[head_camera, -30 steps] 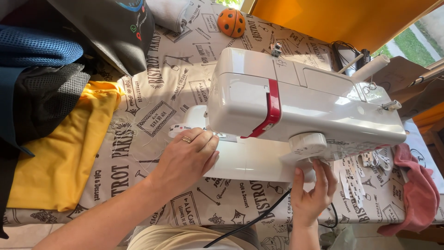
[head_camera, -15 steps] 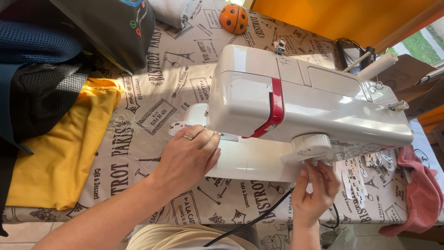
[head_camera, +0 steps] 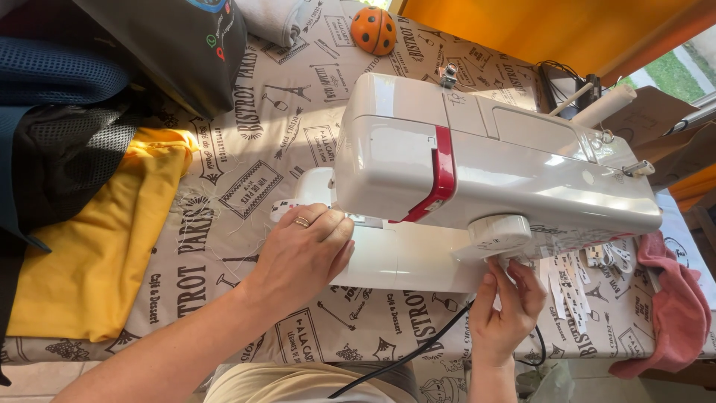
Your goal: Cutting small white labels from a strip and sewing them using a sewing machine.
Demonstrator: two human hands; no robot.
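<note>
Right hand [head_camera: 507, 310] grip: fingers pinched up on a small white part just under the round white handwheel [head_camera: 496, 235] at the end of the white sewing machine [head_camera: 477, 172]; what exactly is pinched can't be told, fingers hide it. Left hand [head_camera: 302, 257] lies palm down, fingers loosely spread, on the machine's flat bed near the needle end, holding nothing, gold ring [head_camera: 301, 222] on one finger. Machine sits mid-counter on a printed tablecloth [head_camera: 224, 224], long axis running left to right across the view, red stripe on its front. Handwheel lies directly above and touching-close to the right hand; left hand is well apart from it, at the other end. Black cord [head_camera: 406, 358] runs down from the machine between the arms. Yellow cloth [head_camera: 97, 246] and dark mesh fabric [head_camera: 67, 160] left, pink cloth [head_camera: 675, 306] right, orange spotted ball [head_camera: 374, 30] at the far edge. Versus a second ago: right hand has climbed from below the wheel to right under it, fingers now closed in; left hand has barely shifted; the view has tilted slightly.
</note>
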